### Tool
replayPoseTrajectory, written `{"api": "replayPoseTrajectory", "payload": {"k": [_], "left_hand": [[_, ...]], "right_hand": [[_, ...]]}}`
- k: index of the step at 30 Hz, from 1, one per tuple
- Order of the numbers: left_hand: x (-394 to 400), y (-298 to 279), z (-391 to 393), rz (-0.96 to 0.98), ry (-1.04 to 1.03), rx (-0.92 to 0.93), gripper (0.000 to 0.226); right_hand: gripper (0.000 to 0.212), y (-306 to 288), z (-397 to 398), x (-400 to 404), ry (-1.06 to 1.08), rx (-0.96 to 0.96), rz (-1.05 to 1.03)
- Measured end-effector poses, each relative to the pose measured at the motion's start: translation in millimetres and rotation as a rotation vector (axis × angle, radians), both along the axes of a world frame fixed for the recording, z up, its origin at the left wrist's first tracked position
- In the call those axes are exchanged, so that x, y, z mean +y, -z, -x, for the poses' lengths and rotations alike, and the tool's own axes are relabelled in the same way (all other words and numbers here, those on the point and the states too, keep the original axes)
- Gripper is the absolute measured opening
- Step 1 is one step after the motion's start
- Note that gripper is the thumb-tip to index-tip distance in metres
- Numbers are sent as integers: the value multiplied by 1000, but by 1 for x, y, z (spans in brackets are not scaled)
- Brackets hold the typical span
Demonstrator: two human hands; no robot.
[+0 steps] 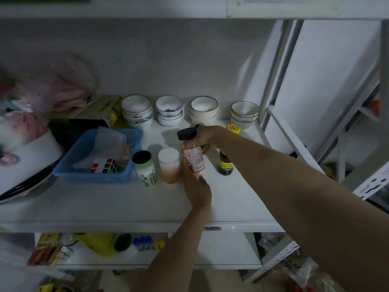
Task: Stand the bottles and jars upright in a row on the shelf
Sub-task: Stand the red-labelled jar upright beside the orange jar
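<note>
White shelf [231,199], dim light: our right hand [203,137] grips the red-labelled bottle [194,160] near its black cap, our left hand [196,189] cupping its base, steadying it upright. Beside it stand the orange jar [169,165] and green bottle [145,168]; the dark sauce bottle [225,164] waits opposite.

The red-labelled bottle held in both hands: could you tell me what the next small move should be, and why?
Probably lower the red-labelled bottle straight down into the gap between the white-lidded jar and the dark sauce bottle, then let go. The right hand grips it near the black cap, the left hand steadies its base, and it looks nearly upright, in line with the green-labelled jar.
</note>
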State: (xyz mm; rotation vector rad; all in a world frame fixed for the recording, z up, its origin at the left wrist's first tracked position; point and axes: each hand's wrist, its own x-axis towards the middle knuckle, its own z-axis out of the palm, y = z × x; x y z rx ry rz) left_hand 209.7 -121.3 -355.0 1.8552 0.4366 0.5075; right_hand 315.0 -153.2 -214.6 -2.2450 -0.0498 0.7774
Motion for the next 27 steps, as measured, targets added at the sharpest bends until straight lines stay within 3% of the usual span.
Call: {"api": "replayPoseTrajectory", "payload": {"k": [10, 15, 27], "left_hand": [[0, 4, 12, -126, 104, 150, 63], [-1, -3, 14, -141, 96, 200, 58], [-4, -11, 13, -33, 73, 251, 60]], "right_hand": [[79, -29, 9, 1, -138, 4, 288], [77, -45, 24, 3, -240, -322, 562], [61, -42, 17, 9, -406, -422, 548]]}}
